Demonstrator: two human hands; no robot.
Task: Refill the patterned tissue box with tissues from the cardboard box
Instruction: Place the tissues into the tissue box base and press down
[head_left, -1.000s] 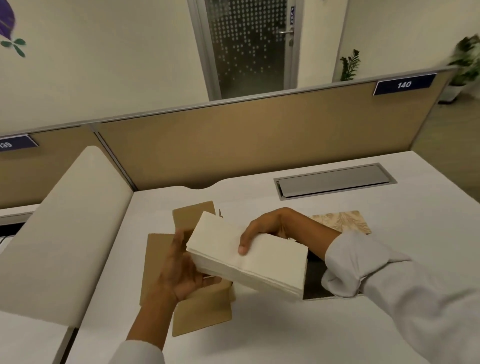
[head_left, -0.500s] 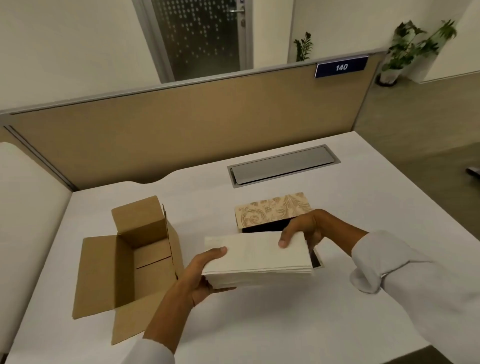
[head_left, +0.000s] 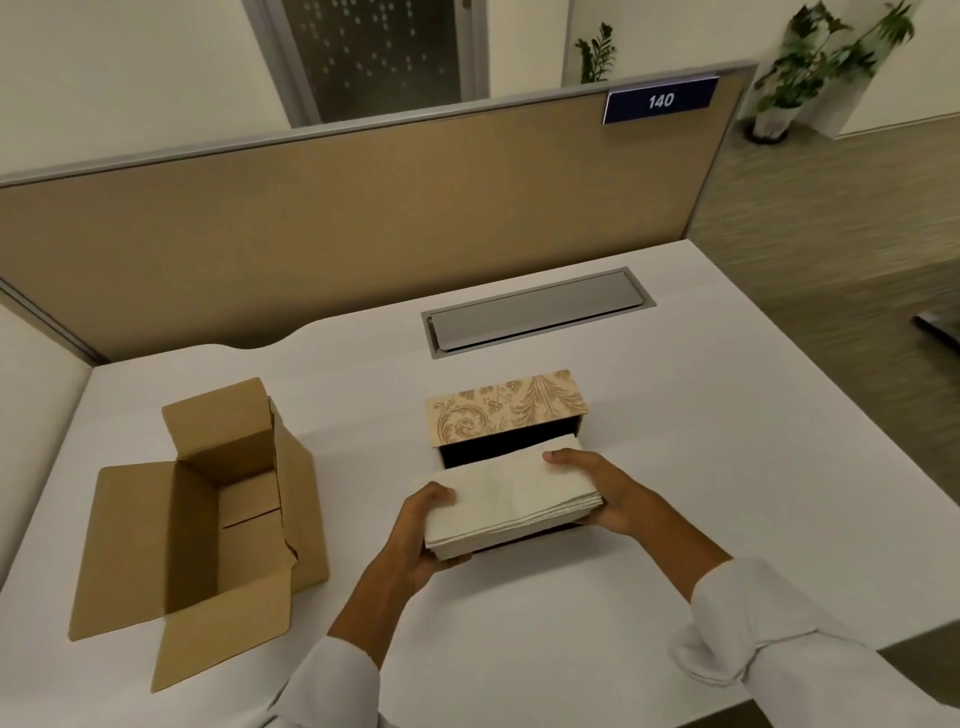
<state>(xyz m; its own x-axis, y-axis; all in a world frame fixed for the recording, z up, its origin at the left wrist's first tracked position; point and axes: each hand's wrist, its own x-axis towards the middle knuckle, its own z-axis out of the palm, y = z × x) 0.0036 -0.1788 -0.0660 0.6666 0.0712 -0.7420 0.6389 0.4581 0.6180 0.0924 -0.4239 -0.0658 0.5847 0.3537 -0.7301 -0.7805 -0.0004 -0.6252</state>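
Note:
A thick stack of cream tissues (head_left: 511, 501) is held between both hands, just over the open dark cavity of the patterned tissue box (head_left: 506, 410). My left hand (head_left: 421, 540) grips the stack's near-left corner, thumb on top. My right hand (head_left: 602, 493) holds the right end, thumb on top. The box's beige floral lid panel stands tilted up at the far side. The cardboard box (head_left: 208, 514) sits to the left with its flaps open, and no tissues show inside it.
The white desk (head_left: 571, 613) has a grey cable-tray lid (head_left: 535, 312) behind the tissue box. A tan partition (head_left: 363, 208) with a "140" tag closes the far edge. The desk's right edge drops to the floor; potted plants stand beyond.
Both hands carried the tissue stack from above the cardboard box rightward and lowered it flat over the patterned box's opening. The view also swung right.

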